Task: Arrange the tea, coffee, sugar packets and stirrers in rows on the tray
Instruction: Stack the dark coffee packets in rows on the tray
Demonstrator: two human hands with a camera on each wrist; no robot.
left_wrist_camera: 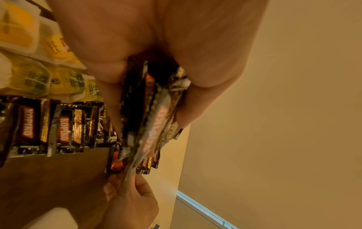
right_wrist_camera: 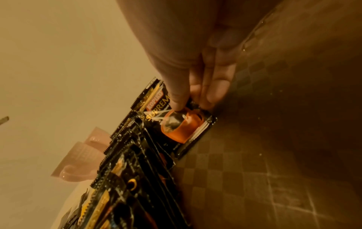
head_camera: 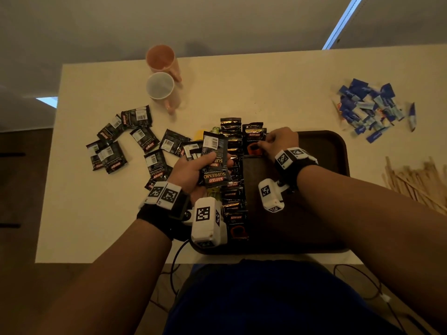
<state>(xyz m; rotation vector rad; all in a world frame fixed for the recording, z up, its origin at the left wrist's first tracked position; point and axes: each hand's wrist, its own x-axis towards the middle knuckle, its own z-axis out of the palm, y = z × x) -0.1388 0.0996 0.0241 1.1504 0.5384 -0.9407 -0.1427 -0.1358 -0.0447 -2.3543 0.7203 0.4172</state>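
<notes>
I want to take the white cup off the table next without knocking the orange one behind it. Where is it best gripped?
The white cup stands upright, mouth open, its handle toward the near side. I'd come from the near side and curl the fingers around that handle, or pinch the near rim from above, since the orange cup stands close behind it.

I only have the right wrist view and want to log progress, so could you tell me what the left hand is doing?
Observer: The left hand grips a small stack of coffee packets above the tray's left side.
Operator: Thank you. Is any tea laid out yet?
Observer: Yes, yellow tea packets lie in a row beside the coffee row.
Operator: And the sugar and stirrers?
Observer: Both remain off the tray: the blue sugar packets in a pile on the table, the wooden stirrers nearer its right edge.
</notes>
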